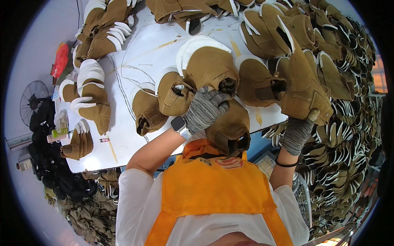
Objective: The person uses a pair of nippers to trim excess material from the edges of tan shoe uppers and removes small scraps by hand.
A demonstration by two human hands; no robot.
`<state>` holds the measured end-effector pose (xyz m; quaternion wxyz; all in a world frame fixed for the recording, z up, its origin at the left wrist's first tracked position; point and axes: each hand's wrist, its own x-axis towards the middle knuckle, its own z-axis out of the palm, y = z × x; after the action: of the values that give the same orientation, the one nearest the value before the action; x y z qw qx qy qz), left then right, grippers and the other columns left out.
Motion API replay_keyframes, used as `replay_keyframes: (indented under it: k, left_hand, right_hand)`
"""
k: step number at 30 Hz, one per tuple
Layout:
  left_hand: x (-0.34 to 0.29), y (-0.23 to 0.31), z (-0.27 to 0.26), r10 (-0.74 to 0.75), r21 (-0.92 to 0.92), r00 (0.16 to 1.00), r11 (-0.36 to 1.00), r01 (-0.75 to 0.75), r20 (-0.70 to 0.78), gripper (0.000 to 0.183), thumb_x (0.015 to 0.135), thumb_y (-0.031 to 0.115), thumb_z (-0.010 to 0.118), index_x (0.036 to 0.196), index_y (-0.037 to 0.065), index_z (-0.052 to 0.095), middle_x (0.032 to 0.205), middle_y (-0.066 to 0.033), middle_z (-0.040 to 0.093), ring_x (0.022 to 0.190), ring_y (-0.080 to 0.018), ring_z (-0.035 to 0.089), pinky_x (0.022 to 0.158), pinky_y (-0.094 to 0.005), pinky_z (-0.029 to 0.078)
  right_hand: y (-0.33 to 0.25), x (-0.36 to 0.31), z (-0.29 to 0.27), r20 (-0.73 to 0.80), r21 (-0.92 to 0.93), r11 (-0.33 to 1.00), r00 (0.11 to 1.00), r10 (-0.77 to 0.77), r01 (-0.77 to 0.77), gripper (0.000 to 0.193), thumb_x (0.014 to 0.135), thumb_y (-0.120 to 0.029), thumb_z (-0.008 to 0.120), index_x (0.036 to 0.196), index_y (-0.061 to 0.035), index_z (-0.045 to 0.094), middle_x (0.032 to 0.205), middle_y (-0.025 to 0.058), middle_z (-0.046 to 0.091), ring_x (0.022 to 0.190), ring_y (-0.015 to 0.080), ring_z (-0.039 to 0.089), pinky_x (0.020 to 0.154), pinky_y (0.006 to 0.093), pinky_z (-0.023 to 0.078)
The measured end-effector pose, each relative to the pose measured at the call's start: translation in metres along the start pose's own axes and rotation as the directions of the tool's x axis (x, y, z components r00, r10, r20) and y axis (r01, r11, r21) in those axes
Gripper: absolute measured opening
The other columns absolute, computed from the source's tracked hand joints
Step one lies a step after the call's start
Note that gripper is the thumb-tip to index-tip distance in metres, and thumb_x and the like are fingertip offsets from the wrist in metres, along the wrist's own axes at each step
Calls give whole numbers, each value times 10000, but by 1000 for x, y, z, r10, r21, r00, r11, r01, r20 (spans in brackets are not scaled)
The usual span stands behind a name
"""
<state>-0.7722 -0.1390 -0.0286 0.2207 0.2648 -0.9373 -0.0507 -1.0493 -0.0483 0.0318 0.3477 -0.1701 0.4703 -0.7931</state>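
My left hand (206,108), in a grey knit fingerless glove, has its fingers curled at the ankle end of a brown boot upper (209,65) with white edging, which lies stacked on others at the middle of the table. My right hand (298,132), gloved the same way, grips the lower end of another brown boot upper (305,82) and holds it raised at the right. Its thumb shows on the near side; the other fingers are partly hidden. Below my left hand another brown upper (230,125) rests against my orange apron (217,184).
The white table (135,53) carries more brown uppers (147,108) and stacked ones at the left (96,110). A small pink-and-white object (104,140) lies near its left edge. Large piles of uppers (340,151) crowd the right. A fan (36,100) stands far left.
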Motion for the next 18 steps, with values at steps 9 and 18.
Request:
replay_keyframes:
  k: [9, 18]
  left_hand:
    - [37, -46, -39, -491, -430, 846, 822, 372, -207, 522, 814, 290, 705, 1245, 51, 533, 1185, -122, 563, 1075, -260, 547, 959, -373, 410]
    - [-8, -17, -103, -716, -913, 693, -333, -237, 81, 705, 859, 437, 636, 1385, 58, 360, 1353, -122, 454, 1269, -304, 428, 1056, -461, 383]
  right_hand:
    - [17, -2, 31, 143, 19, 999, 990, 23, -26, 714, 840, -420, 678, 1376, -56, 376, 1379, 143, 436, 1248, 295, 448, 1071, 488, 362]
    - [47, -18, 158, 850, -374, 813, 515, 109, 446, 783, 659, -276, 859, 1300, -60, 465, 1320, 101, 486, 1227, 214, 457, 1039, 375, 389]
